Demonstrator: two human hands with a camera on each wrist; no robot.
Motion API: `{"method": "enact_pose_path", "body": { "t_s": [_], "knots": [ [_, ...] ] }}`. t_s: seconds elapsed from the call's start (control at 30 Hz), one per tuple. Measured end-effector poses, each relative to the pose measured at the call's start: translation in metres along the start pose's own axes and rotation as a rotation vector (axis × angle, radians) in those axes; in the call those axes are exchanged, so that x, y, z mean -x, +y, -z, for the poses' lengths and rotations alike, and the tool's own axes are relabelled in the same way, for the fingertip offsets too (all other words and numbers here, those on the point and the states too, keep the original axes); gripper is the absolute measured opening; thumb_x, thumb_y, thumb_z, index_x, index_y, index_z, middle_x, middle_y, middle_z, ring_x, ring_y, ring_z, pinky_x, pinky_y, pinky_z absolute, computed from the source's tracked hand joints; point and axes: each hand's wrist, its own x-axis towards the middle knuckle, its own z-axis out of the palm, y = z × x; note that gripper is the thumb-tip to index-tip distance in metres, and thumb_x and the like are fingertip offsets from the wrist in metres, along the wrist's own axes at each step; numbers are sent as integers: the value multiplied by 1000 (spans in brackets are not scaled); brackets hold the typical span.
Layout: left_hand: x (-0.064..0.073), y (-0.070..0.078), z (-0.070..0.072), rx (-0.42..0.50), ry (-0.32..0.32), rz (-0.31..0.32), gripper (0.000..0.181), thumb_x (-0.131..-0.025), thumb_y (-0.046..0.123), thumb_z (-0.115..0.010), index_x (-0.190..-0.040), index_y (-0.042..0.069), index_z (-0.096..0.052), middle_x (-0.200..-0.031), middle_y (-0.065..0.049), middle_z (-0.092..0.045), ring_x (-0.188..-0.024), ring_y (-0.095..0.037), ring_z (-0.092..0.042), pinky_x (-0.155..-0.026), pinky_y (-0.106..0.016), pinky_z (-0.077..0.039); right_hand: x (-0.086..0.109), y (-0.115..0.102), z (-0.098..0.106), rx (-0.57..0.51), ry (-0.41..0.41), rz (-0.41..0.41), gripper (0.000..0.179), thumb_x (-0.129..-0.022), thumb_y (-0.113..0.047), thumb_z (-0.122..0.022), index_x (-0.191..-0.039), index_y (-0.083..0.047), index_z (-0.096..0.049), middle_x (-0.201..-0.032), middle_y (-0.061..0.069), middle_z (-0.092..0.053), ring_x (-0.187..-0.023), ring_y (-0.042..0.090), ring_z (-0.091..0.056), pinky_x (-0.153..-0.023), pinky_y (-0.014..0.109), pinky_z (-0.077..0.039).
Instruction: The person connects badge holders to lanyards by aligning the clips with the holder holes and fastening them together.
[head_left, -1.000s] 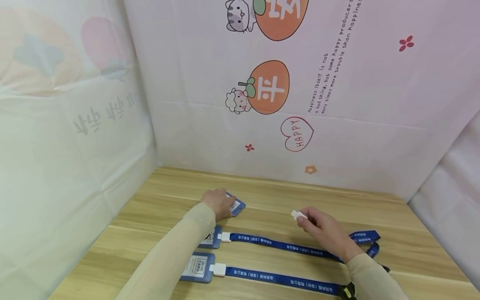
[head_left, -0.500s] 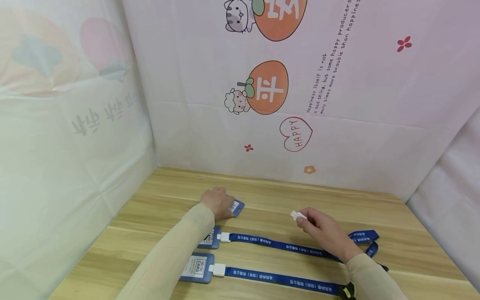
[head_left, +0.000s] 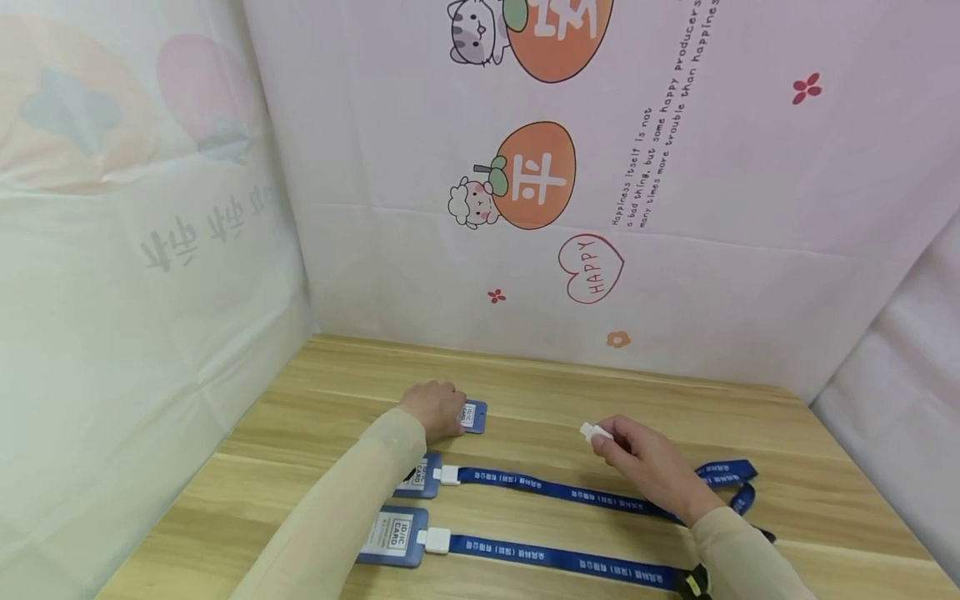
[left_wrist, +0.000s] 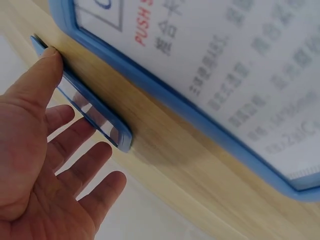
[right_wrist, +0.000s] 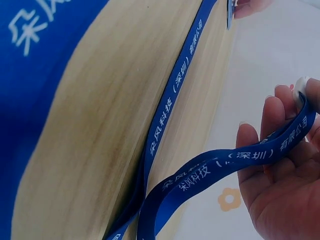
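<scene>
A blue ID card holder (head_left: 474, 417) lies near the back of the table, and my left hand (head_left: 435, 408) grips it by its left end. In the left wrist view the thumb and a finger pinch the card holder's (left_wrist: 95, 107) edges, while the other fingers hang loosely. My right hand (head_left: 648, 462) pinches the white clip (head_left: 596, 432) of a blue lanyard above the table, to the right of that card holder and apart from it. The lanyard strap (right_wrist: 255, 154) trails from the clip across the right palm in the right wrist view.
Nearer me lie two more blue card holders (head_left: 415, 540), partly behind my left sleeve. White clips (head_left: 438, 541) join them to flat blue lanyards (head_left: 555, 561) that run right across the wooden table (head_left: 540, 508). White printed cloth (head_left: 420, 275) walls the back and sides.
My left hand has turned the card holder from slanted to nearly straight, its free end toward the right hand. The right hand holds the clip almost still.
</scene>
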Motion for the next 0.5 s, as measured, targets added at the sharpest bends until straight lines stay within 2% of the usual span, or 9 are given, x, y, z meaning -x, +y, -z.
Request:
{"method": "enact_pose_path", "body": {
  "t_s": [0.23, 0.5],
  "knots": [
    [0, 0, -2, 19, 5, 9, 57, -92, 50, -77, -135, 14, -68, -122, -7, -68, -107, -24, -67, -95, -42, -60, 1, 2, 0, -2, 1, 4, 34, -106, -49, -55, -118, -19, -66, -92, 0, -61, -77, 16, -54, -62, 26, -45],
    [0, -3, -3, 142, -16, 44, 66, -88, 50, -81, -140, 12, -65, -129, -14, -64, -116, -30, -64, -102, -48, -56, 2, 4, 1, -7, -5, 3, 35, -106, -49, -56, -119, -17, -66, -92, 1, -62, -76, 16, -54, -61, 26, -44]
  ]
}}
